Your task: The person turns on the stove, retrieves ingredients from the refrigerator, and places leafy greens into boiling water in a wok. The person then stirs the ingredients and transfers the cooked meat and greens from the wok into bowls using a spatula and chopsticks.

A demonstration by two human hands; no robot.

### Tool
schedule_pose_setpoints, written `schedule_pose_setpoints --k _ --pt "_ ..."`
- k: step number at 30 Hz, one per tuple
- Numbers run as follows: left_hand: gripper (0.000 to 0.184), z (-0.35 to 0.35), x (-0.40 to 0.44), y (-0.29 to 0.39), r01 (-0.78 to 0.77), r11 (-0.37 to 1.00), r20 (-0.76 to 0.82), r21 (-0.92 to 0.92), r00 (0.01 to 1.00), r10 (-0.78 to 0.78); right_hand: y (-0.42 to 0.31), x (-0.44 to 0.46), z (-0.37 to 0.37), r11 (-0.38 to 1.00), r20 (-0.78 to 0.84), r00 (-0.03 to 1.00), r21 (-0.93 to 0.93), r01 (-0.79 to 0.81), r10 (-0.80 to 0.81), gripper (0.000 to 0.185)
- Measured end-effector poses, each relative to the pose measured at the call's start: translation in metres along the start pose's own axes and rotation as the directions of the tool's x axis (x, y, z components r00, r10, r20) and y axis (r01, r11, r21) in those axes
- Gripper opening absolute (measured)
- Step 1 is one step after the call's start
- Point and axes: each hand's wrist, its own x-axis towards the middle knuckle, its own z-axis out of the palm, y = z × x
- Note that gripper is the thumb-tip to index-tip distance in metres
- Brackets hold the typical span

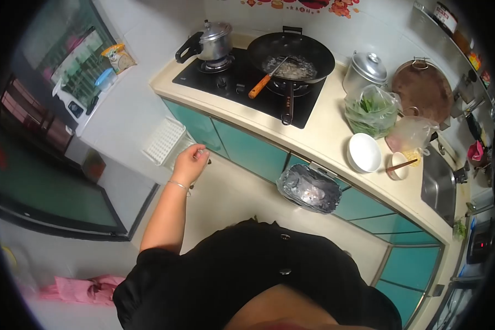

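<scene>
My left hand (pixel 191 164) hangs in front of the counter, wearing a bracelet, with its fingers curled loosely in and nothing visible in them. Closest to it is a white perforated basket (pixel 166 142) low by the wall; a gap between hand and basket is hard to judge. My right hand is out of view. On the hob (pixel 203 82) rests a black wok (pixel 317 49) with bubbling liquid and pale food inside. A spatula (pixel 260 86) with an orange wooden handle leans across the wok's rim. Behind its left side stands a pressure cooker (pixel 216 43) with a black handle.
Along the counter are a lidded metal pot (pixel 362 74), a bag of greens (pixel 371 115), a white bowl (pixel 364 153) and a small bowl (pixel 396 171) with chopsticks. A sink (pixel 438 184) lies right. A lined bin (pixel 308 190) hangs at the cabinet front.
</scene>
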Motion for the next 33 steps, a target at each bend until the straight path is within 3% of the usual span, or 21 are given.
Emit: schedule_pose_setpoints --k 2,4,6,7,9,10,12,13,15,18,22,24,33 --pt "0.031 0.005 0.021 -0.014 0.020 1.000 -0.021 0.004 1.000 -0.020 -0.037 -0.017 0.006 0.997 0.016 1.000 0.074 -0.012 0.011 0.041" --pt "0.033 0.015 0.053 -0.035 0.103 0.987 -0.036 -0.122 0.993 -0.108 -0.046 -0.017 0.011 0.990 0.023 1.000 0.137 -0.018 0.016 0.040" --pt "0.035 0.025 0.082 -0.040 0.145 0.973 -0.001 -0.182 0.989 -0.148 -0.048 -0.004 0.017 0.993 0.052 0.995 -0.077 0.084 -0.080 0.038" --pt "0.038 0.030 0.101 -0.043 0.181 0.954 0.036 -0.239 0.984 -0.177 -0.047 0.002 0.023 0.995 0.054 0.996 -0.066 0.074 -0.071 0.038" --pt "0.039 0.042 0.148 -0.057 0.174 0.966 0.079 -0.191 0.984 -0.162 -0.033 0.007 0.040 0.972 -0.020 0.999 0.232 -0.031 0.036 0.039" --pt "0.040 0.050 0.170 -0.067 0.179 0.971 0.107 -0.157 0.981 -0.163 -0.024 0.001 0.053 0.970 -0.016 0.998 0.237 -0.059 0.065 0.039" --pt "0.041 0.067 0.213 -0.078 0.226 0.962 0.148 -0.150 0.968 -0.205 -0.025 -0.036 0.071 0.773 -0.092 0.967 0.620 -0.131 0.238 0.036" --pt "0.041 0.074 0.230 -0.084 0.234 0.963 0.177 -0.133 0.962 -0.210 -0.033 -0.066 0.075 0.857 -0.044 0.973 0.484 -0.177 0.226 0.038" --pt "0.041 0.089 0.269 -0.089 0.185 0.981 0.079 -0.053 0.980 -0.180 -0.028 -0.077 0.106 0.836 -0.046 0.961 0.505 -0.215 0.274 0.039" --pt "0.043 0.106 0.324 -0.092 0.179 0.980 0.065 0.093 0.981 -0.185 -0.013 -0.101 0.151 0.807 -0.057 0.936 0.526 -0.268 0.348 0.039" --pt "0.047 0.120 0.369 -0.082 0.116 0.983 0.012 0.144 0.993 -0.119 -0.002 -0.117 0.205 0.778 -0.072 0.911 0.550 -0.303 0.406 0.040" --pt "0.050 0.126 0.381 -0.081 0.145 0.968 -0.097 0.204 0.987 -0.128 0.007 -0.128 0.225 0.769 -0.079 0.897 0.551 -0.324 0.435 0.040" --pt "0.053 0.140 0.415 -0.093 0.184 0.913 -0.021 0.365 0.982 -0.189 0.017 -0.167 0.278 0.762 -0.128 0.856 0.534 -0.366 0.500 0.042"
